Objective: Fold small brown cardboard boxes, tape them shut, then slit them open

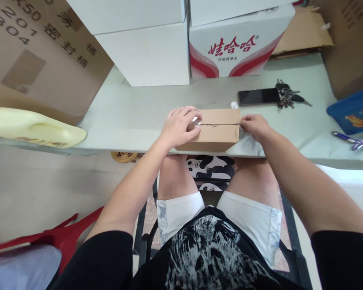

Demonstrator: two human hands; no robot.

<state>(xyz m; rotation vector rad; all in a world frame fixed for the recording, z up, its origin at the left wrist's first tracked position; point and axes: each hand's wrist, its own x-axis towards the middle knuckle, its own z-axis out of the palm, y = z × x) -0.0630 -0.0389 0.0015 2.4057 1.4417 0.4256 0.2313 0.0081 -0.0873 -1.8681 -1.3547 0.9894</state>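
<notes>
A small brown cardboard box [218, 131] sits at the near edge of the pale table [133, 117], its top flaps closed along a centre seam. My left hand [180, 127] rests on the box's left end, fingers curled around a small clear thing, likely a roll of tape. My right hand [254, 125] is at the box's right end, fingers pinched at the seam edge, perhaps on a strip of clear tape that I cannot make out.
A black phone [258, 96] and a bunch of keys [287, 96] lie behind the box. White cartons [151, 52], a red-printed carton [236, 48] and a big brown carton [33, 52] stand at the back. A cream jug [33, 127] lies left, a blue tray [355, 110] right.
</notes>
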